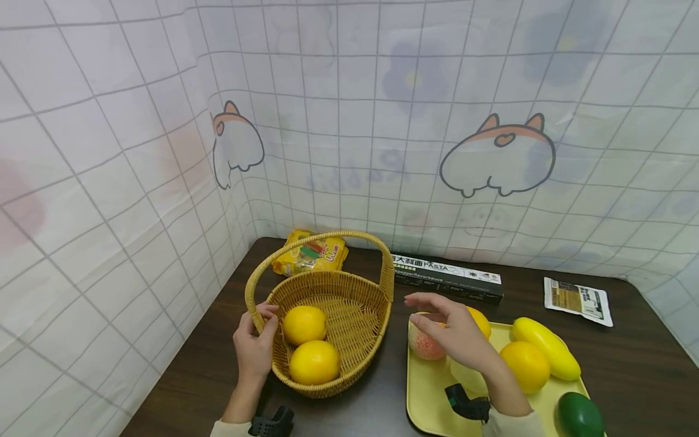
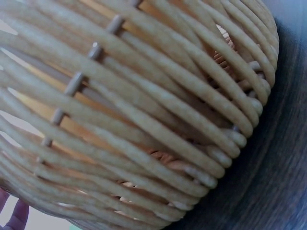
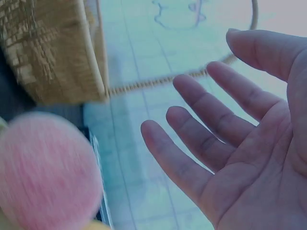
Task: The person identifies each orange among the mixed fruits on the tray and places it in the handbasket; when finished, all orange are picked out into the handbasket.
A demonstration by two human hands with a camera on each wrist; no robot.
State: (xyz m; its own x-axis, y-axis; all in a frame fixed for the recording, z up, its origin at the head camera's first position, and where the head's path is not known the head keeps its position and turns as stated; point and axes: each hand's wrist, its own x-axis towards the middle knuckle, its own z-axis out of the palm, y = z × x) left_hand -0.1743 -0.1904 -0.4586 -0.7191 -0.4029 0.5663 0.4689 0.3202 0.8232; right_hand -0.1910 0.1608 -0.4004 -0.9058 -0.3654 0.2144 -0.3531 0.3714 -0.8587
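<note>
"Where do we have our hands just now?"

"Our left hand [image 1: 255, 343] is at the basket [image 1: 352, 328]; its fingers and thumb pinch the left edge, by the foot of the handle [image 1: 338, 233]. Our right hand [image 1: 459, 334] hangs over the tray [image 1: 423, 416], fingers spread and apart from the peach [image 1: 426, 348] just below."

"And where does our basket stand?"

"Upright on the worktop [image 1: 185, 388], left of the tray, with two yellow fruits [image 1: 315, 362] inside, along its left side."

"What else do we see around us?"

"A green fruit [image 1: 580, 416] in the tray's near right part, and behind, a pasta box [image 1: 448, 278] and a yellow packet [image 1: 314, 256]."
</note>
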